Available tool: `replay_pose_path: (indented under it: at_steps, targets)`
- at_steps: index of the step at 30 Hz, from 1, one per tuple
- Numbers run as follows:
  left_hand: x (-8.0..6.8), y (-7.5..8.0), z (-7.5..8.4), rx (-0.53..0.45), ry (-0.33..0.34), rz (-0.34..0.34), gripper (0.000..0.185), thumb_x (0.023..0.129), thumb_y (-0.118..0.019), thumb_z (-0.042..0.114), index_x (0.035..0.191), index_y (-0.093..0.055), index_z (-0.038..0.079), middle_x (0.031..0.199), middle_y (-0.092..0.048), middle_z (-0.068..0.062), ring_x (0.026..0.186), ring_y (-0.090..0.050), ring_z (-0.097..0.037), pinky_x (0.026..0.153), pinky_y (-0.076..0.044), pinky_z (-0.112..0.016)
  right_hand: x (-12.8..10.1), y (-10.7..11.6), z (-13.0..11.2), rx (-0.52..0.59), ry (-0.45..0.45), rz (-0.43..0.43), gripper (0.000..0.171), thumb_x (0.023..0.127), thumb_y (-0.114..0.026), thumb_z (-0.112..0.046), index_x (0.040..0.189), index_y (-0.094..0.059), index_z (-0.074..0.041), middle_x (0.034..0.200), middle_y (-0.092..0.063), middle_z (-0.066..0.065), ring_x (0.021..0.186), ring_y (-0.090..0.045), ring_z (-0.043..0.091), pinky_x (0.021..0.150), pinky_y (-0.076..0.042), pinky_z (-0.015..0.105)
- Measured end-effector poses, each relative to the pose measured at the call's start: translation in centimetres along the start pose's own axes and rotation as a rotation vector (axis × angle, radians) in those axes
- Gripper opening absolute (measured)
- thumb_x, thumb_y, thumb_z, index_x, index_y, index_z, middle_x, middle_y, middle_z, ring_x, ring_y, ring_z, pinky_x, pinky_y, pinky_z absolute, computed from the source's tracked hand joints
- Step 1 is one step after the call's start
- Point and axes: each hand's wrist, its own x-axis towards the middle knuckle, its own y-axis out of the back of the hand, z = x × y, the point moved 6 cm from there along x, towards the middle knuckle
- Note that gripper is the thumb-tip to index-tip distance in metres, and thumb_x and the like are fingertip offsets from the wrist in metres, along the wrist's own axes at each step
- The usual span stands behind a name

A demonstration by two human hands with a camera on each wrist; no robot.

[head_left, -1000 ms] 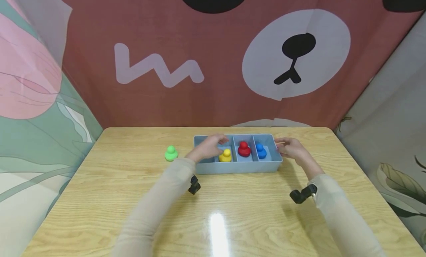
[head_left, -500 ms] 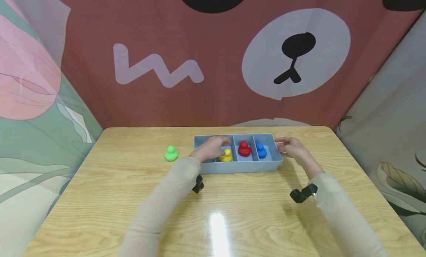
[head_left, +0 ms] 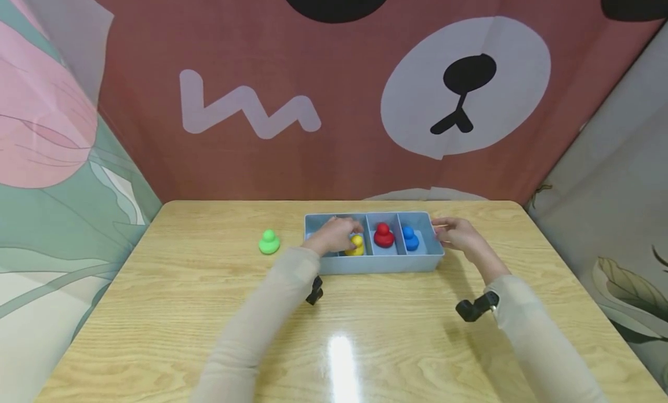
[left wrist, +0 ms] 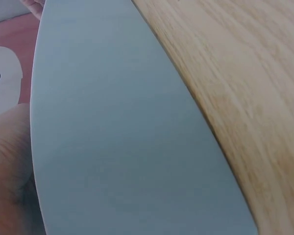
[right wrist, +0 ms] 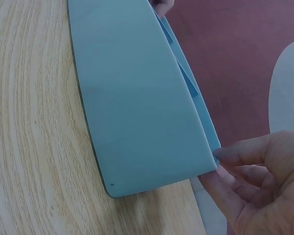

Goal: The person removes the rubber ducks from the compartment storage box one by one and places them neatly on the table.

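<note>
A pale blue divided box (head_left: 378, 264) lies lengthwise on the table. My left hand (head_left: 332, 236) reaches over its front wall, thumb and fingers curled about a small yellow toy duck (head_left: 355, 250) in a left-hand compartment. The left wrist view has mostly the outer box wall, with part of the hand (left wrist: 9, 161) beyond its rim. At the box's right end my right hand (head_left: 459, 233) pinches the corner of the rim, its thumb and fingers (right wrist: 245, 149) showing there in the right wrist view. A red toy duck (head_left: 384, 237) and a blue toy duck (head_left: 411, 240) sit in separate compartments.
A green toy duck (head_left: 269, 242) stands on the wooden table (head_left: 396, 333), left of the box. A reddish printed cloth (head_left: 334, 171) hangs right behind the table's back edge. Patterned cloths hang on both sides.
My left hand has moved a little right and down, and its fingers have come in around the yellow duck. The right hand keeps its place at the box end.
</note>
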Motion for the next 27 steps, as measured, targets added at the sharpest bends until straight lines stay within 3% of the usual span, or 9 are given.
replay_pose_path:
  at_steps: [11, 15, 20, 27]
  targets:
    - [0.3, -0.3, 0.4, 0.050, 0.005, 0.008, 0.035, 0.089, -0.065, 0.013, 0.124, -0.063, 0.012, 0.127, -0.064, -0.002, 0.124, -0.054, -0.019, 0.115, -0.031, -0.043, 0.0, 0.0, 0.1, 0.001, -0.001, 0.008, 0.052, 0.097, -0.045, -0.003, 0.146, -0.029, 0.005, 0.148, -0.031, 0.032, 0.136, -0.037, 0.041, 0.111, -0.037, 0.049]
    - [0.2, -0.3, 0.6, 0.049, -0.010, 0.008, 0.036, 0.089, -0.064, 0.012, 0.125, -0.063, 0.009, 0.127, -0.063, -0.004, 0.122, -0.055, -0.020, 0.112, -0.037, -0.041, -0.1, 0.0, 0.0, 0.001, 0.004, 0.008, 0.052, 0.097, -0.045, -0.003, 0.146, -0.029, 0.006, 0.148, -0.031, 0.032, 0.136, -0.036, 0.041, 0.111, -0.037, 0.049]
    - [-0.2, 0.1, 0.7, -0.043, -0.028, 0.004, 0.034, 0.088, -0.064, 0.009, 0.122, -0.064, 0.005, 0.121, -0.064, -0.008, 0.110, -0.056, -0.021, 0.096, -0.048, -0.034, -0.2, 0.0, 0.0, -0.001, 0.000, 0.006, 0.052, 0.097, -0.045, -0.003, 0.145, -0.029, 0.005, 0.148, -0.032, 0.032, 0.136, -0.037, 0.040, 0.111, -0.037, 0.049]
    - [-0.7, 1.6, 0.8, -0.191, -0.058, 0.049, 0.032, 0.088, -0.063, 0.007, 0.119, -0.063, 0.002, 0.116, -0.064, -0.011, 0.111, -0.057, -0.025, 0.093, -0.051, -0.033, -0.4, -0.1, 0.1, 0.003, 0.001, 0.004, 0.051, 0.097, -0.045, -0.003, 0.145, -0.030, 0.006, 0.148, -0.031, 0.032, 0.136, -0.038, 0.041, 0.111, -0.037, 0.049]
